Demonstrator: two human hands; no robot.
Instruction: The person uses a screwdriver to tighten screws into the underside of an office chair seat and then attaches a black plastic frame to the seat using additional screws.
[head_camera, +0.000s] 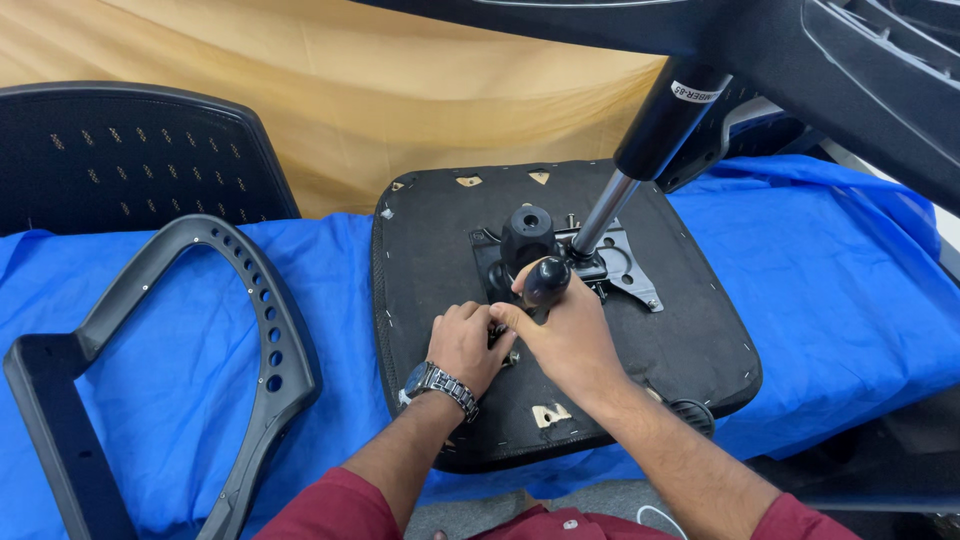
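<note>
Both hands (520, 340) together on upturned seat pan (420, 250), right fist (570, 335) around black screwdriver handle (546, 280), left fingers (470, 318) curled beside it.

A tabletop is covered by a bright blue cloth (830, 290). On its left part a grey plastic curved chair frame with a row of small holes (255, 330) is laid flat. Behind it, at the far left, a black perforated plastic chair back (130, 155) is seen upright. A wrinkled tan fabric backdrop (380, 90) is hung behind the tabletop. A dark floor area (900, 460) is visible at the lower right.
</note>
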